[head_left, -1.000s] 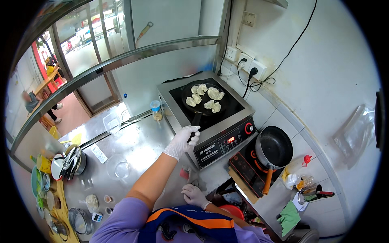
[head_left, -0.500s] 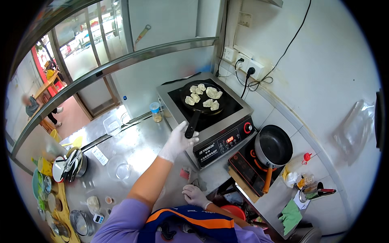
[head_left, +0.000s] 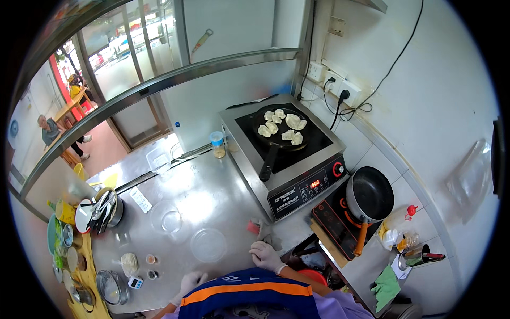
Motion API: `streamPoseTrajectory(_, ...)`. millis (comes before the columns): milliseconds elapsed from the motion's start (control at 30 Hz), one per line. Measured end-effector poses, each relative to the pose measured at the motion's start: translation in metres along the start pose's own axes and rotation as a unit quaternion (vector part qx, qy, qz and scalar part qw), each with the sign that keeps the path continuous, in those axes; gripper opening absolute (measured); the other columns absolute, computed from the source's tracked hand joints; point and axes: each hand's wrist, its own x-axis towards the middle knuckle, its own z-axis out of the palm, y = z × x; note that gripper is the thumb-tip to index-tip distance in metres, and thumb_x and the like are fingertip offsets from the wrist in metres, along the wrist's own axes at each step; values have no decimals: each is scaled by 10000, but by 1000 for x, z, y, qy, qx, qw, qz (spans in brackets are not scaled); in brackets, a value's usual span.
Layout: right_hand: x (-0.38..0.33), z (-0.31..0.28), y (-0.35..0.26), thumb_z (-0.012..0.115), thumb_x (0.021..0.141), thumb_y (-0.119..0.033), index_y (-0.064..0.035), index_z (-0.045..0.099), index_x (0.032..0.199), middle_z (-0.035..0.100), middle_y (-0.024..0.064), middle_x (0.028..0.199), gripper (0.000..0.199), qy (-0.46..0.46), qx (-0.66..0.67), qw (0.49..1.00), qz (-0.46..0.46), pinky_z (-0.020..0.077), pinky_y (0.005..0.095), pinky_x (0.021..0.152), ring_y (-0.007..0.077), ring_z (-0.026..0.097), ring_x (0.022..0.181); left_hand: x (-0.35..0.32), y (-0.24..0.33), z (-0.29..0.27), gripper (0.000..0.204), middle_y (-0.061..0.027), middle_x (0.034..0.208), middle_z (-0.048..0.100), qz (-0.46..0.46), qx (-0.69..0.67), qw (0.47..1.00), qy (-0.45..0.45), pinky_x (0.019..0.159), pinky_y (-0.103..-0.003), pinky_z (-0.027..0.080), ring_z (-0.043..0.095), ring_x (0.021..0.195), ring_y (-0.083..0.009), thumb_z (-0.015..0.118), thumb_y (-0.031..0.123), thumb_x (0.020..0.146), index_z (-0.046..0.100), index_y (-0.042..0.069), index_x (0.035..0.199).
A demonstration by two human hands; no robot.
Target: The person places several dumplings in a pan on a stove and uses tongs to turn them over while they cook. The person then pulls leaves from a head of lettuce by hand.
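Several pale folded dumplings (head_left: 295, 122) lie in a black frying pan (head_left: 289, 145) on the large steel-framed induction cooker (head_left: 249, 178). The pan's black handle (head_left: 269, 164) points toward me, with neither hand on it. My white-gloved left hand (head_left: 192, 282) is low over the counter's near edge, its fingers loosely apart and holding nothing. My right hand (head_left: 266, 256), also gloved, rests at the counter edge beside a grey and red cloth (head_left: 260, 228). Its fingers are curled in, and nothing shows in them.
Right of the cooker, a deep black pan (head_left: 370, 194) stands on a small cooktop (head_left: 334, 226). A clear round lid (head_left: 208, 245), a timer (head_left: 135, 282) and a pot of utensils (head_left: 109, 210) stand on the steel counter (head_left: 186, 181). A blue-capped shaker (head_left: 218, 144) is left of the cooker.
My left hand has let go of the frying pan's handle and drawn back to the counter's near edge. The right hand stays at the edge. The view has shifted slightly.
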Motion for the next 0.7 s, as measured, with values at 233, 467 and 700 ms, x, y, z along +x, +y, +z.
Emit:
streamPoseTrajectory(233, -1, 6, -1, 611, 759, -60, -61, 611, 866, 596, 94, 969, 107, 13, -18, 1000, 6, 471, 405, 869, 302, 580, 974, -44, -57, 54, 217, -69, 774, 660, -47, 118, 992, 4, 629, -345, 504, 616, 672, -251, 541, 276, 895, 661, 107, 831)
streamPoseTrajectory(467, 51, -48, -65, 529, 916, -80, -16, 621, 979, 601, 60, 792, 128, 59, 338, 899, 272, 486, 240, 669, 112, 603, 743, -38, -66, 57, 224, -70, 789, 665, -28, 133, 991, 9, 644, -357, 513, 627, 701, -260, 530, 293, 887, 666, 121, 839)
streamPoseTrajectory(700, 194, -147, -30, 594, 924, -223, -22, 397, 1332, 574, 90, 1052, 496, 338, 396, 812, 265, 496, 279, 692, 172, 615, 804, -44, -71, 52, 233, -70, 805, 669, 6, 141, 990, 9, 659, -370, 523, 637, 730, -269, 520, 311, 879, 672, 136, 848)
